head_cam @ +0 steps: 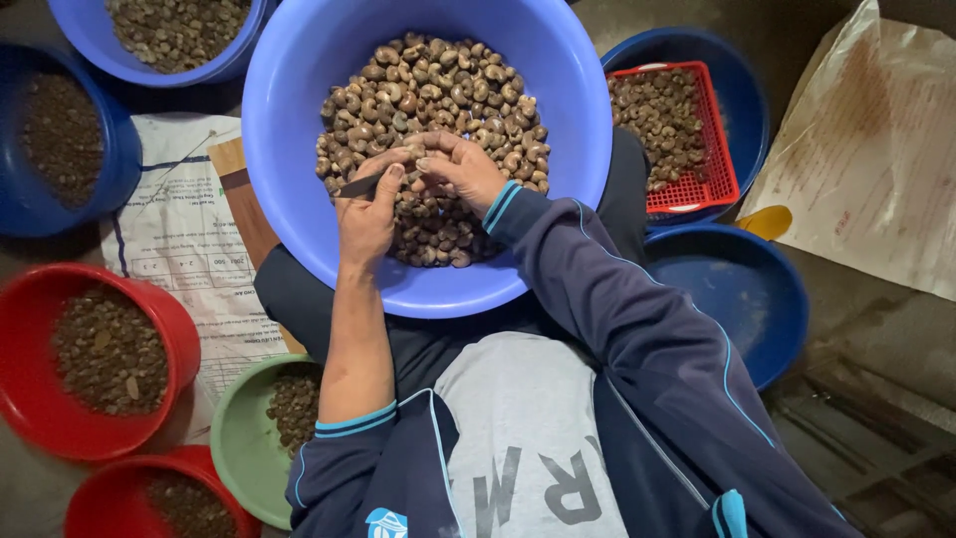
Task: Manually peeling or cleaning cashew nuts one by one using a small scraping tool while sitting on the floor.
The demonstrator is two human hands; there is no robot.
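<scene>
Item: small brown curved nut [420, 157], one of a heap filling the large light-blue round plastic basin [299, 120] resting on the seated person's lap. The right hand [460, 169] has its fingers closed round the nut above the middle of the heap; the left hand [366, 211], fingers closed, holds a short dark-bladed knife [360, 185] beside it. Handling, by judgement: light, hard-shelled, small and rounded, apt to slip, so best pinched across its flat sides. Surrounding, on the floor: red plastic bowl [30, 399], green bowl [231, 448], red mesh basket [722, 149], all holding similar pieces.
</scene>
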